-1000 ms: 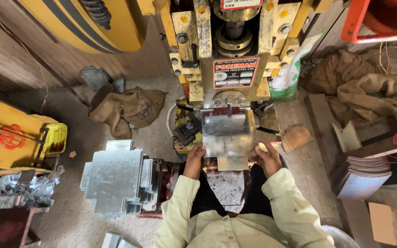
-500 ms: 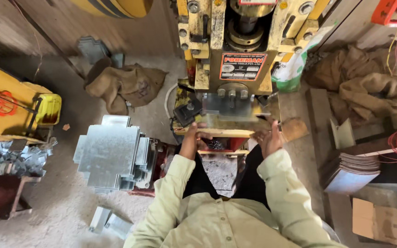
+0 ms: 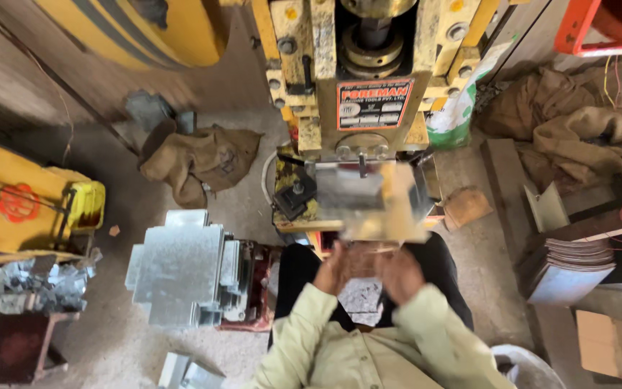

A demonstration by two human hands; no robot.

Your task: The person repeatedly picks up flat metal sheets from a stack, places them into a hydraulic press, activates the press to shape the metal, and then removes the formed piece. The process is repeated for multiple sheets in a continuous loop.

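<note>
Hands meet in front of the yellow press (image 3: 368,86): left hand (image 3: 341,265) and right hand (image 3: 399,270) both blurred, their fingers seemingly closed on the near edge of a metal sheet (image 3: 379,205) lying at the press bed. A stack of cut sheets (image 3: 181,277) sits on the floor to the left, burlap sacking (image 3: 199,162) beyond.
</note>
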